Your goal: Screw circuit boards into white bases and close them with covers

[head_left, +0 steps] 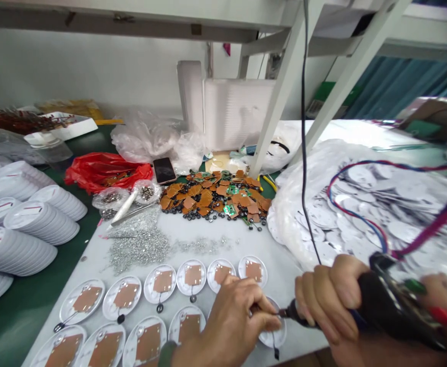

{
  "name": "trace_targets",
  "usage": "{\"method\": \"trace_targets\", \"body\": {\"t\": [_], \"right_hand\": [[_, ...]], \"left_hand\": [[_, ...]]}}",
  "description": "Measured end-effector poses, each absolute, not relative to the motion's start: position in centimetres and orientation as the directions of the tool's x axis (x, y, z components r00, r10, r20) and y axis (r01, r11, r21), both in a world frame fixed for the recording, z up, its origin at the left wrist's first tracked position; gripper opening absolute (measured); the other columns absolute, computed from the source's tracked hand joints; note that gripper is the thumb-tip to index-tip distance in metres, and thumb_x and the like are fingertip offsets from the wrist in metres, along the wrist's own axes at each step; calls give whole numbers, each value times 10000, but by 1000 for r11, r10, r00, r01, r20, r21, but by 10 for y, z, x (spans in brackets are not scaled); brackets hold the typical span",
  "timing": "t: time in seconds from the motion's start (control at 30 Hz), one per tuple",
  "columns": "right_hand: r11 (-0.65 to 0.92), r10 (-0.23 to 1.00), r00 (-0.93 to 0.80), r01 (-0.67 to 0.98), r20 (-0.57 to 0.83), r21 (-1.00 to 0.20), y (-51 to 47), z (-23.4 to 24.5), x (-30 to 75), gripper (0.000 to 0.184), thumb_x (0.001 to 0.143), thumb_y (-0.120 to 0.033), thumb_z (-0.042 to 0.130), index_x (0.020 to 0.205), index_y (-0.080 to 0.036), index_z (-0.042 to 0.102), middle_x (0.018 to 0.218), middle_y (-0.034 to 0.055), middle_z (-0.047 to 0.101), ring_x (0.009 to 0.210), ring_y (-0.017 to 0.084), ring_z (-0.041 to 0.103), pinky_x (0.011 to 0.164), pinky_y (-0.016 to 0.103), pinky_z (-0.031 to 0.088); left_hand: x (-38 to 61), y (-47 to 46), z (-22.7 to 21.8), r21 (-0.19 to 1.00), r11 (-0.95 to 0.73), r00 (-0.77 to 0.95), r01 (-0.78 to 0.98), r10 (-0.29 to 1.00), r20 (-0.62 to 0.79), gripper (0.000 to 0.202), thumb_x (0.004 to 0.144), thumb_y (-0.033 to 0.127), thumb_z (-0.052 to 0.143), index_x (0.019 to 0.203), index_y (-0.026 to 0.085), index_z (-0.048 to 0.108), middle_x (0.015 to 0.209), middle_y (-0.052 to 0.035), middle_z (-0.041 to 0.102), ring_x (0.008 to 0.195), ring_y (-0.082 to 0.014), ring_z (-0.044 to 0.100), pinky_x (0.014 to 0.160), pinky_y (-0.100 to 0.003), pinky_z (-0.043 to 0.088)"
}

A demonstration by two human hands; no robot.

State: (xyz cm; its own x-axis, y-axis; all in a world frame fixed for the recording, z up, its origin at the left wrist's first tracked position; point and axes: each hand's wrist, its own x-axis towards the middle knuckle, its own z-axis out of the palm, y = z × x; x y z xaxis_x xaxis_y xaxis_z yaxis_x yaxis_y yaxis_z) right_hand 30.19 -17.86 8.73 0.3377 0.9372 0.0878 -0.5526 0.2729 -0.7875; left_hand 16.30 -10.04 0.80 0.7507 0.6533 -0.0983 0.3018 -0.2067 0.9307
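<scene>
Evidently both hands meet over a white dish (279, 334) near the work surface's (287, 283) near edge, towards its right corner. The right hand (332, 300) is wrapped around the handle of a black power screwdriver (384, 300), holding it almost level, its tip pointing left. The left hand (234, 316) is drawn into a close pinch, thumb and finger together at that tip, probably to steady it; whether a screw sits between them I cannot tell, because the fingers hide it.

Other white dishes, each bearing a brown square (193, 276), stand in two rows along the near edge, likely spread out so that each can be reached on its own. Several have a black wire hanging towards the near side, perhaps turned that way to keep it off the square. A heap of tiny metal bits (139, 247) lies by the left edge, and a pile of loose brown squares (202, 199) keeps to the far edge, both seemingly within arm's reach.

Between that pile and the far row runs a pale strip where a hand could pass. Room is tighter on the right, where a big plastic bag (282, 214) bulges over the edge and a hanging black cable (303, 153) comes down just behind the right hand. Beyond the left edge, stacks of white dishes (43, 221) crowd a green table (28, 300).
</scene>
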Motion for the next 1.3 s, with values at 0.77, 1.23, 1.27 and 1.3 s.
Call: {"method": "trace_targets", "body": {"t": [0.77,1.23,1.27,1.3], "right_hand": [[264,964,179,-529,198,-806,-185,65,316,740,879,-796,237,840,-241,726,505,0,409,482,182,404,558,386,410],[114,973,230,-525,-12,-843,-181,51,304,598,915,-723,395,746,-222,676,548,20,531,521,156,456,550,312,383],[105,973,230,-523,-22,-846,-181,48,303,591,914,-720,405,740,-221,672,540,17,529,510,151,448,539,306,375],[95,972,233,-519,-33,-850,-182,46,302,588,916,-717,410,735,-220,666,537,15,527,506,150,445,533,302,372]], "left_hand": [[163,-105,-12,923,-288,752,256,659,-3,210,698,137,925,719,227,736,752,82,744,835,-146,644,806,-296,457],[151,-113,-47,107,-990,730,92,140,669,155,992,185,628,852,197,692,942,54,755,1005,-175,655,1235,-450,185],[152,-114,-47,103,-990,716,97,141,683,183,1003,179,609,844,196,696,934,53,750,995,-175,654,1251,-455,150],[152,-115,-45,101,-991,712,88,134,690,209,1015,186,589,839,197,700,928,52,748,987,-178,654,1260,-457,132]]}}
